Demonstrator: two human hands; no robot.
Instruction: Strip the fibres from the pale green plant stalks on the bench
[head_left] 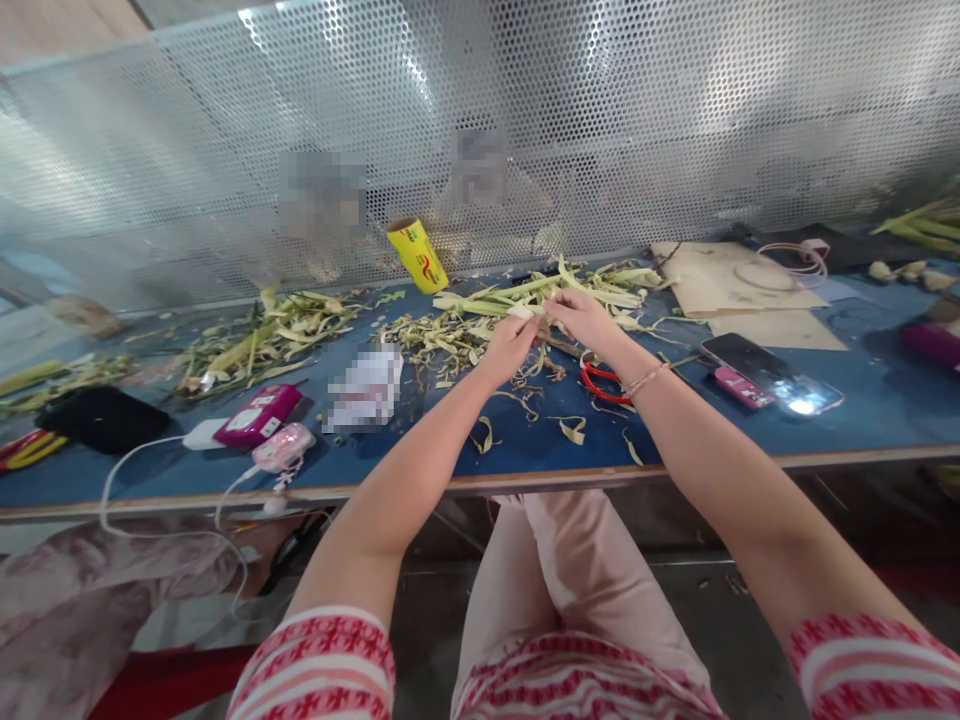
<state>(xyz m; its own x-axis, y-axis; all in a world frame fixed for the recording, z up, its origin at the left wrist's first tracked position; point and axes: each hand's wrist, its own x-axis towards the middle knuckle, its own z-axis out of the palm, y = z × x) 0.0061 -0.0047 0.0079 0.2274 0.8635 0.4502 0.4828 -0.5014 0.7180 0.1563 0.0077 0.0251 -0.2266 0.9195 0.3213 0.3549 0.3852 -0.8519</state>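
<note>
My left hand (514, 345) is closed, with a pale, whitish-green plant piece (523, 312) showing between its thumb and fingers. Close against it, my right hand (583, 318) pinches at the same piece; its fingertips partly hide the spot. Both hands are above a heap of green stems and peeled leaves (465, 330). Red-handled scissors (602, 388) lie beneath my right wrist. Curled peelings (574, 430) are scattered on the blue tabletop (517, 445) nearer to me.
A yellow tube (418, 257) leans by the perforated metal screen (570, 130). On the left are another leaf pile (270, 340), a purple box (262, 415), cables and a black pouch (103, 418). Rightward lie a phone (772, 372) and brown paper (731, 280). A neighbour's leg (97, 590) shows lower left.
</note>
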